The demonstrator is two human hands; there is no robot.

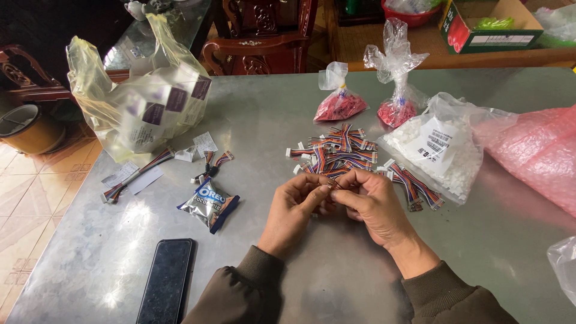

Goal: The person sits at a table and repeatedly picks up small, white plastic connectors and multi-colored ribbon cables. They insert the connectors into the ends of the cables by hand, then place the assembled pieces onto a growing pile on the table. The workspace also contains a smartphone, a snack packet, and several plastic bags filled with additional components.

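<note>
- Ribbon cable (333, 183) pinched between fingertips of left hand (295, 210) and right hand (373, 206), just in front of cable pile (337, 153).
- Fingers of both narrowed onto it.
- Phone (167, 280) and snack packet (209, 204) left of pile.

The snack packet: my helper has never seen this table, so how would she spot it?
On the grey metal table, look left of the person's left hand, just above the black phone. The snack packet lies there flat, the only small silver-and-blue foil wrapper among clear bags and striped wires.
</note>
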